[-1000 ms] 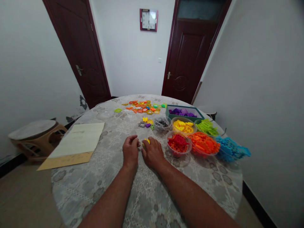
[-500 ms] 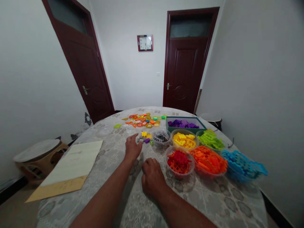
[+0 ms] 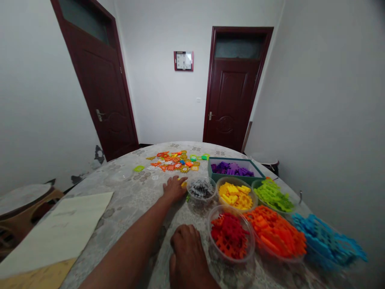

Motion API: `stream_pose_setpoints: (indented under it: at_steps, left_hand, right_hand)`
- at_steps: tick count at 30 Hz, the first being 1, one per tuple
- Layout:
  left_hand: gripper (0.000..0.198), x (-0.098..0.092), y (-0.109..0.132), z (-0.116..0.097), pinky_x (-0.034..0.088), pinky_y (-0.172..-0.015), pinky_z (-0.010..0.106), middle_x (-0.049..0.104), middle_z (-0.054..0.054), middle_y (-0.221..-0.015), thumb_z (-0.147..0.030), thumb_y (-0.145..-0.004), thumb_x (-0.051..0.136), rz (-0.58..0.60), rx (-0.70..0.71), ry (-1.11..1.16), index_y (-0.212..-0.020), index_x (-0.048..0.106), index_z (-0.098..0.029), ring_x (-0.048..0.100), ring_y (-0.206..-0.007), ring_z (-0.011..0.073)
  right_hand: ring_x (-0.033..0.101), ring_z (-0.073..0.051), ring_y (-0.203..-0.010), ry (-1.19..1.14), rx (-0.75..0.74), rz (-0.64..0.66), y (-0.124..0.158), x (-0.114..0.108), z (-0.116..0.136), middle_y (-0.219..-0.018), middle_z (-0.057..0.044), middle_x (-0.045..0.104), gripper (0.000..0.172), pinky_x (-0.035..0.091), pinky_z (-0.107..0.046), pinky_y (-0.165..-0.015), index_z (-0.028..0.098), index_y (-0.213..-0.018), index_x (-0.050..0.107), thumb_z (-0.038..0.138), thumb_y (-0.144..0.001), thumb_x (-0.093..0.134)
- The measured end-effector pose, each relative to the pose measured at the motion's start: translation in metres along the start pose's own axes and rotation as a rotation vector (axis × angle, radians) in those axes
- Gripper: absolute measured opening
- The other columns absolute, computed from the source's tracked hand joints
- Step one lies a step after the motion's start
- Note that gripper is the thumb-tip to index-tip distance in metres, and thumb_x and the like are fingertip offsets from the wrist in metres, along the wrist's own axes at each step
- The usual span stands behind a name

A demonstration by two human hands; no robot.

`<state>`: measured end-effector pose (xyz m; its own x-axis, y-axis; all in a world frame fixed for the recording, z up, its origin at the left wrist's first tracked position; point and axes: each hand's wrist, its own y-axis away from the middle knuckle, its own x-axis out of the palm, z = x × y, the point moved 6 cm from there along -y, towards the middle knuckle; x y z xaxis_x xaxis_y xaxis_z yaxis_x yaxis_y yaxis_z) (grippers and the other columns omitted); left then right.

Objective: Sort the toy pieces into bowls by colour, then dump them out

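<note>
My left hand (image 3: pixel 173 188) reaches forward across the round table (image 3: pixel 129 196) and lies over a few small loose pieces, one yellow (image 3: pixel 183 184), just left of the bowl of grey pieces (image 3: pixel 201 189). Its fingers curl down over them; whether they grip anything is hidden. My right hand (image 3: pixel 187 251) rests closed on the tablecloth near me, left of the bowl of red pieces (image 3: pixel 231 237). I cannot see what is inside it.
Bowls of yellow (image 3: pixel 236 194), green (image 3: pixel 272 194), orange (image 3: pixel 276 235) and blue (image 3: pixel 327 243) pieces and a teal box of purple pieces (image 3: pixel 234 167) stand on the right. Loose coloured pieces (image 3: pixel 173 160) lie at the far middle. A paper sheet (image 3: pixel 57 230) lies left. A stool (image 3: pixel 18 208) stands beside the table.
My left hand has moved forward from beside the right hand to the loose pieces by the grey bowl. The right hand has stayed near me while my view rose and shifted.
</note>
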<state>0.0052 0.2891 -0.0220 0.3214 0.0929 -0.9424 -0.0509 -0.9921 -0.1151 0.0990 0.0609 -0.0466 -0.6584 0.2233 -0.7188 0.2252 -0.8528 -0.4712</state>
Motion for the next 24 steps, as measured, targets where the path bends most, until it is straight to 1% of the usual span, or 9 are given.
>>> stream_pose_setpoints:
  at_steps: [3, 5, 7, 10, 13, 16, 20, 24]
  left_hand:
    - [0.049, 0.009, -0.001, -0.007, 0.03, -0.113, 0.077, 0.052, 0.013, -0.16, -0.046, -0.092, 0.064, 0.043, 0.081, -0.024, -0.141, 0.068, -0.04, 0.039, -0.149, 0.0461]
    - [0.044, 0.013, 0.002, -0.01, 0.028, -0.114, 0.077, 0.052, 0.013, -0.159, -0.042, -0.093, 0.062, 0.045, 0.124, -0.037, -0.137, 0.071, -0.038, 0.041, -0.148, 0.0453]
    - [0.041, 0.013, 0.006, -0.011, 0.029, -0.115, 0.075, 0.054, 0.012, -0.156, -0.041, -0.095, 0.06, 0.035, 0.159, -0.041, -0.134, 0.072, -0.036, 0.046, -0.144, 0.0435]
    - [0.037, 0.01, 0.015, -0.013, 0.035, -0.115, 0.066, 0.059, 0.012, -0.149, -0.042, -0.099, 0.056, 0.007, 0.203, -0.039, -0.13, 0.074, -0.033, 0.051, -0.137, 0.0399]
    - [0.035, 0.004, 0.03, -0.013, 0.039, -0.113, 0.055, 0.064, 0.012, -0.14, -0.044, -0.102, 0.053, -0.028, 0.242, -0.034, -0.125, 0.076, -0.031, 0.055, -0.131, 0.035]
    - [0.033, 0.0, 0.049, -0.011, 0.041, -0.112, 0.048, 0.067, 0.011, -0.129, -0.045, -0.101, 0.056, -0.05, 0.275, -0.03, -0.12, 0.079, -0.03, 0.059, -0.123, 0.0311]
    - [0.031, -0.003, 0.076, -0.006, 0.043, -0.107, 0.046, 0.069, 0.011, -0.124, -0.046, -0.1, 0.06, -0.086, 0.293, -0.031, -0.117, 0.08, -0.03, 0.061, -0.115, 0.0299]
    - [0.026, -0.006, 0.106, -0.004, 0.045, -0.105, 0.045, 0.069, 0.01, -0.119, -0.043, -0.099, 0.063, -0.142, 0.327, -0.007, -0.112, 0.081, -0.028, 0.061, -0.11, 0.0285]
  right_hand:
    - [0.057, -0.029, -0.104, -0.002, 0.005, 0.01, 0.0, -0.001, 0.0, -0.113, -0.008, 0.064, 0.042, 0.048, -0.046, -0.099, 0.024, -0.102, 0.063, -0.002, -0.069, 0.06]
    - [0.057, -0.028, -0.104, -0.002, 0.003, 0.029, 0.0, -0.003, 0.001, -0.112, -0.008, 0.064, 0.041, 0.048, -0.045, -0.098, 0.024, -0.102, 0.063, -0.002, -0.069, 0.059]
    - [0.056, -0.028, -0.105, 0.0, 0.001, 0.047, 0.0, -0.004, 0.001, -0.112, -0.008, 0.063, 0.041, 0.048, -0.045, -0.098, 0.024, -0.101, 0.062, -0.001, -0.07, 0.058]
    - [0.055, -0.029, -0.106, 0.0, -0.007, 0.058, 0.0, -0.005, 0.0, -0.111, -0.008, 0.063, 0.039, 0.047, -0.046, -0.099, 0.024, -0.1, 0.061, 0.0, -0.07, 0.058]
    - [0.054, -0.029, -0.104, -0.008, -0.018, 0.067, -0.001, -0.004, -0.002, -0.109, -0.008, 0.063, 0.037, 0.047, -0.046, -0.097, 0.024, -0.098, 0.06, 0.0, -0.07, 0.057]
    - [0.053, -0.028, -0.101, -0.021, -0.023, 0.06, -0.002, -0.004, -0.003, -0.104, -0.007, 0.062, 0.035, 0.046, -0.044, -0.095, 0.024, -0.096, 0.059, 0.0, -0.071, 0.056]
    - [0.053, -0.027, -0.099, -0.032, -0.038, 0.022, -0.002, -0.005, -0.004, -0.101, -0.007, 0.061, 0.031, 0.044, -0.043, -0.094, 0.023, -0.094, 0.059, 0.001, -0.073, 0.055]
    - [0.053, -0.026, -0.098, -0.044, -0.062, -0.021, -0.004, -0.005, -0.007, -0.099, -0.006, 0.061, 0.03, 0.043, -0.041, -0.091, 0.022, -0.092, 0.059, 0.001, -0.071, 0.054]
